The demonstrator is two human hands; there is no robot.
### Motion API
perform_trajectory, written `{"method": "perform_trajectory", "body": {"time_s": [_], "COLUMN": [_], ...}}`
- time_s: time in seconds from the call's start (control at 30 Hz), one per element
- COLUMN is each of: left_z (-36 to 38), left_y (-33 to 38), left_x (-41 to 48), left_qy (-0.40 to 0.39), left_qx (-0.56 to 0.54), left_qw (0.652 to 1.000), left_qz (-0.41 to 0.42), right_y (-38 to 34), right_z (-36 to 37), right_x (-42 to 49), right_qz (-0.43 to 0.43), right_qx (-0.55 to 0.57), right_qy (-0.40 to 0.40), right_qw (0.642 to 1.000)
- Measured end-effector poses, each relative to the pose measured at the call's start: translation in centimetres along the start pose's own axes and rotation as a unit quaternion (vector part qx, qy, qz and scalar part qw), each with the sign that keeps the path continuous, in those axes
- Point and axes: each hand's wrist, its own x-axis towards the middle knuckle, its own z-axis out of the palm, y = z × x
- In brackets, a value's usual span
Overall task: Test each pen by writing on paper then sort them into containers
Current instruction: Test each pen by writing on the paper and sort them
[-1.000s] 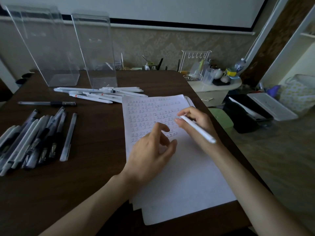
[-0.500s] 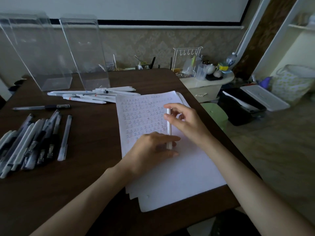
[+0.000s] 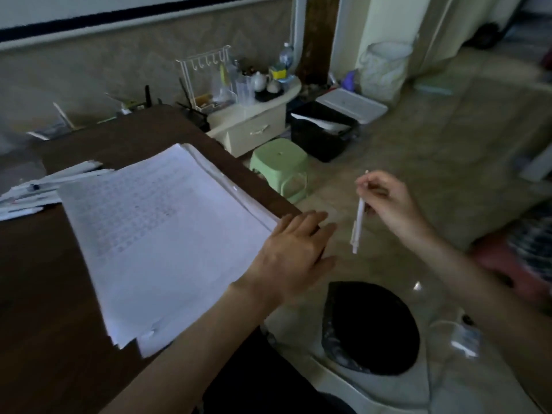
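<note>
Swung off the worktop (image 3: 44,294), right grip (image 3: 385,201) pinches the pen (image 3: 358,222) (long axis near-vertical). Bin (image 3: 370,327) lies below it; left grip (image 3: 295,249) flat, empty

White pens (image 3: 30,201) half beyond the left edge

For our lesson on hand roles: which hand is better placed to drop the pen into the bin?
Right. The right hand pinches the pen out past the table, near the bin; the left hand lies flat and empty by the paper.
</note>
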Motion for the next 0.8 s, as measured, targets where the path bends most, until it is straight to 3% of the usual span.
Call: {"method": "perform_trajectory", "body": {"time_s": [0.1,0.2,0.33,0.4,0.63,0.8], "left_z": [1.6,2.0,2.0,2.1,-0.8,-5.6], "left_y": [0.5,0.1,-0.1,-0.2,-0.5,-5.4], "left_x": [0.9,1.1,1.0,0.9,-0.1,-4.6], "left_qy": [-0.017,-0.01,-0.02,-0.028,0.038,0.084], "left_qx": [0.038,0.064,0.06,0.053,-0.029,-0.002], "left_qw": [0.999,0.998,0.998,0.998,0.998,0.99], "left_qz": [-0.008,-0.001,0.0,-0.005,-0.045,-0.112], "right_y": [6.6,12.2,16.5,15.7,2.7,-5.9], "right_z": [-2.6,-3.3,-3.3,-3.3,-0.4,5.8], "right_x": [-2.4,-4.7,-6.6,-6.4,-3.0,-2.4], "right_qz": [0.052,0.121,0.206,0.201,0.0,-0.159], "right_qx": [-0.125,-0.168,-0.261,-0.26,-0.159,-0.097], "right_qy": [-0.002,-0.004,-0.119,-0.115,-0.069,-0.159], "right_qw": [0.991,0.978,0.936,0.937,0.985,0.97]}}
